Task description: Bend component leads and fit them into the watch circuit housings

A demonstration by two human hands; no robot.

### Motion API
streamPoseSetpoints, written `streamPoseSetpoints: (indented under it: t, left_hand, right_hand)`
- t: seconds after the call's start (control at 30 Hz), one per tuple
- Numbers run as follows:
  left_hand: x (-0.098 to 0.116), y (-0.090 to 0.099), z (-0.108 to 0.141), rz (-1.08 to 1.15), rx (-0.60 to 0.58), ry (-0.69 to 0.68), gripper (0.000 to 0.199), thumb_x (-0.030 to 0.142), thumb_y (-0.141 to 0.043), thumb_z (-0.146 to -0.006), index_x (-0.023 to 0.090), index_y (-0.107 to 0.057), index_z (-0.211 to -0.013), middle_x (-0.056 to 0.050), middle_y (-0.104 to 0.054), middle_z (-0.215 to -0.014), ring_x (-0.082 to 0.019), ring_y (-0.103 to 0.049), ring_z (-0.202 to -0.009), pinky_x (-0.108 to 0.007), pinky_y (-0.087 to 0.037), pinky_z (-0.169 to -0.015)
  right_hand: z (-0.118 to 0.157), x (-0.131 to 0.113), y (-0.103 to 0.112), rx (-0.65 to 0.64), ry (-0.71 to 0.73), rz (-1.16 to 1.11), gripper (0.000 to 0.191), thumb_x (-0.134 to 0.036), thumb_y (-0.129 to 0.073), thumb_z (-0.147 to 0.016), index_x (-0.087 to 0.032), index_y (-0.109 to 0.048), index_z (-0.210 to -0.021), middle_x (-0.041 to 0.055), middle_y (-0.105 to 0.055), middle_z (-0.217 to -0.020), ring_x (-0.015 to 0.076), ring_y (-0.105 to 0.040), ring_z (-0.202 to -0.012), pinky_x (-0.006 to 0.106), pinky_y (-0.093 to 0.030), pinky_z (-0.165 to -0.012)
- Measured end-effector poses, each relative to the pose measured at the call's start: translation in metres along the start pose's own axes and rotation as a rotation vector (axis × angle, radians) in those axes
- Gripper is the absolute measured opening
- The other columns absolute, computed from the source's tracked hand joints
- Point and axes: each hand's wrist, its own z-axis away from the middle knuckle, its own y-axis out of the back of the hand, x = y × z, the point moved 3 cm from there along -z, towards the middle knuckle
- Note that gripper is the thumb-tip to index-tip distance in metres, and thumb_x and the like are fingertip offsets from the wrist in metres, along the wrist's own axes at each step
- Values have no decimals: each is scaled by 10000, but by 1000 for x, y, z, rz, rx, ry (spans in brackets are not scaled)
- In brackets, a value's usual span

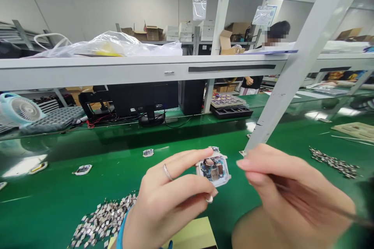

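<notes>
Near the centre, my left hand [172, 194], with a ring on one finger, grips a small white watch-like housing [222, 179] whose open face shows a circuit board and metal parts. To its right is my right hand [295, 186], its thumb and fingertips pinched together, apart from the housing. A thin rod-like thing runs out of that hand toward the right edge, blurred; whatever sits at the fingertips is too small to make out. Just behind the held housing lies another small housing [214, 149] on the green table [117, 183].
A pile of small metallic parts [102, 218] lies at lower left, a second pile [333, 162] at right. More housings [83, 169] are spread over the table. A slanted white post [280, 97] rises behind my right hand. A monitor [143, 97] and a person [253, 81] are farther back.
</notes>
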Motion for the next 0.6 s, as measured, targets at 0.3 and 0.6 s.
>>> streamPoseSetpoints:
  t: [0.3, 0.6]
  left_hand:
    - [3, -1, 1, -81, -39, 7, 152, 26, -533, -735, 149, -614, -698, -106, -611, -1082, -162, -602, -920, -228, -502, -808]
    - [-2, 1, 5, 53, -114, 5, 115, 70, -616, -709, 161, -610, -778, -78, -547, -1168, -144, -594, -929, -181, -490, -808]
  right_hand:
    - [1, 11, -9, -295, 78, 111, 292, 77, -537, -714, -127, -607, -911, 41, -536, -794, 98, -523, -675, 216, -453, -528]
    - [0, 7, -9, -214, 99, 76, 288, 74, -550, -718, -164, -623, -863, 14, -481, -760, 75, -495, -609, 212, -386, -441]
